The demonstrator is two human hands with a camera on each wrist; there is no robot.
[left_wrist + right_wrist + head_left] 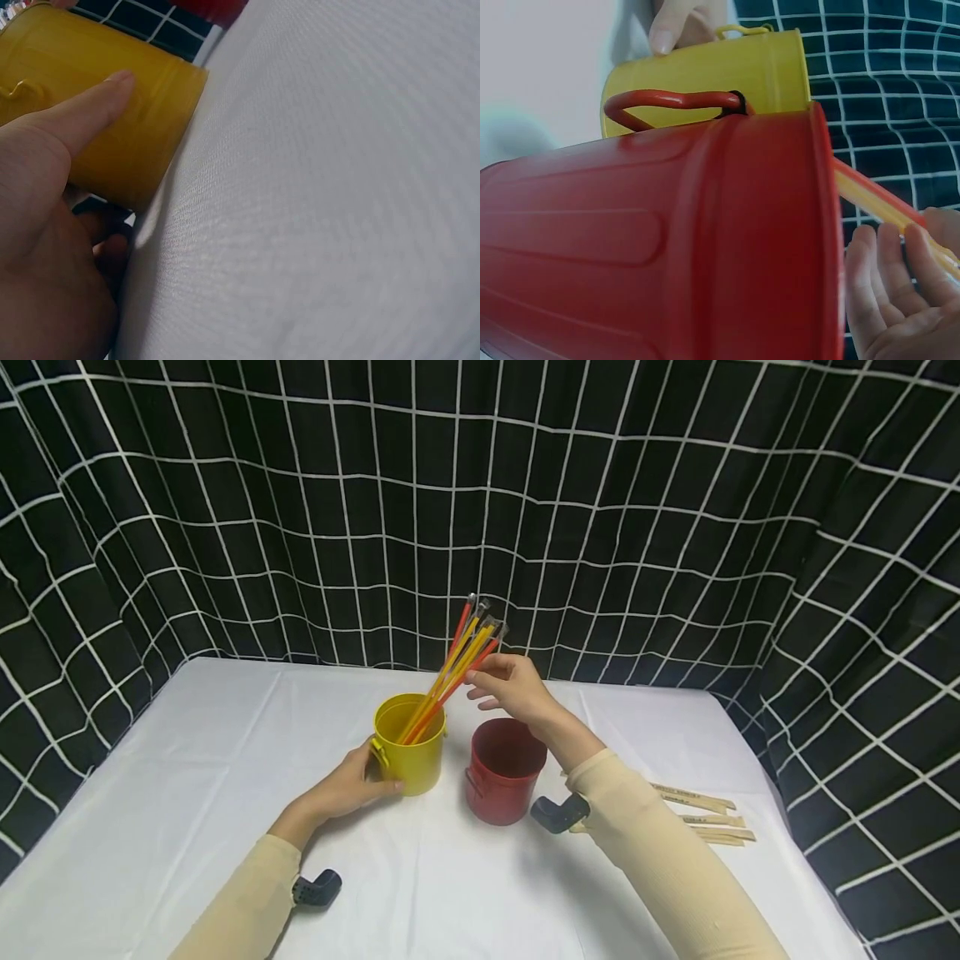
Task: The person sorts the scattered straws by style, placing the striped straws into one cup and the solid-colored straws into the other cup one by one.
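A small yellow bucket (411,768) stands upright on the table, with several thin yellow and orange sticks (456,668) leaning out of it to the right. Their upper ends look clear or greyish. My left hand (351,785) holds the bucket low on its left side; in the left wrist view the thumb (97,109) lies along the yellow wall. Above a red bucket (504,777), my right hand (517,689) pinches the sticks partway up; how many it grips I cannot tell. In the right wrist view, the red bucket hides part of the yellow one.
Several flat paper-wrapped strips (712,818) lie to the right, partly behind the right sleeve (660,852). A white cloth (187,760) covers the table. Black curtains with a white grid (420,510) hang behind and at both sides.
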